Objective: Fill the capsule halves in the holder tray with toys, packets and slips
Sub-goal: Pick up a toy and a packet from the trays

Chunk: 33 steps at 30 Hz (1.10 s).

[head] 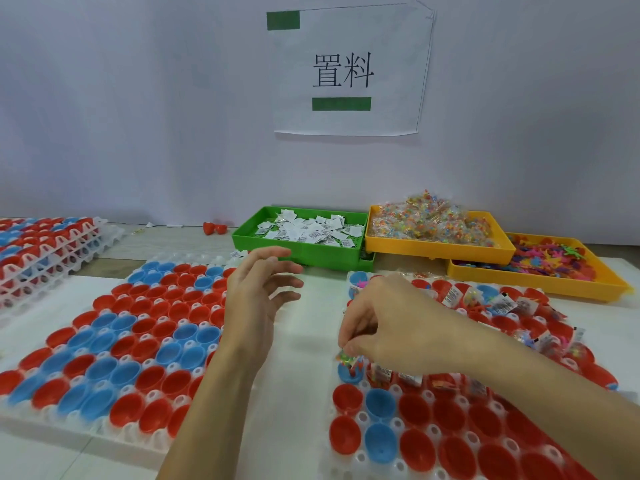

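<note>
Two white holder trays lie before me. The right tray (363, 459) holds red and blue capsule halves; its far rows carry toys, packets and slips, its near rows stand empty. My right hand (384, 323) pinches a small colourful packet (344, 356) just above a blue capsule half (349, 374) at that tray's left edge, with an orange toy in it. My left hand (258, 296) hovers between the trays with fingers spread, holding nothing. The left tray (114, 438) has only empty halves.
At the back stand a green bin of white slips (263, 242), a yellow bin of clear bead packets (440, 249) and a yellow bin of coloured toys (540, 282). Stacked filled trays (45, 251) sit far left. A paper sign (346, 71) hangs on the wall.
</note>
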Motion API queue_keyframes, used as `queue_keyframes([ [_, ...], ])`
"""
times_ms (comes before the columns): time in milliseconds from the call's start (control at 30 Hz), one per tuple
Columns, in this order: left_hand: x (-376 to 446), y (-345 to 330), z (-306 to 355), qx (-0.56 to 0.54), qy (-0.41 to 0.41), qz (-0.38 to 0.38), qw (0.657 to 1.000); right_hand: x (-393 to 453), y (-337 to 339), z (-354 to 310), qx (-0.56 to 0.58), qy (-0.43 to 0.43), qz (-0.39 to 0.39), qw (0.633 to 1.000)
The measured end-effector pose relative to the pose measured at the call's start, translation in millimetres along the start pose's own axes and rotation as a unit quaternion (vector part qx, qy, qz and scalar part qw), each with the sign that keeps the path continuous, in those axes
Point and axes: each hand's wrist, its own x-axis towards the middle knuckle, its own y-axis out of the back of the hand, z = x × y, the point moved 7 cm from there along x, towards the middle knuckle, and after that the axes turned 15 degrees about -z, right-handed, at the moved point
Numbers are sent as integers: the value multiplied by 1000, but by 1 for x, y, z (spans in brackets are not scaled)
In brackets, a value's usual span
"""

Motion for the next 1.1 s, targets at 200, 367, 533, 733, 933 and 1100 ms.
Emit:
queue_keyframes([
  [200, 0, 1, 0, 1, 2, 13, 1000, 0, -8, -6, -63, -10, -37, 997],
  [367, 2, 2, -2, 0, 9, 20, 1000, 1, -12, -12, -128, -28, -52, 990],
  [533, 1, 2, -3, 1, 12, 19, 1000, 3, -13, -18, -172, -41, -69, 982],
  [733, 0, -2, 0, 8, 7, 14, 1000, 7, -12, -18, -201, -45, -75, 976],
  [933, 0, -4, 3, 19, 2, 4, 1000, 6, -13, -20, -202, -43, -99, 974],
  [1100, -1, -6, 2, 23, 4, 0, 1000, 5, -18, -22, -224, -46, -132, 965],
])
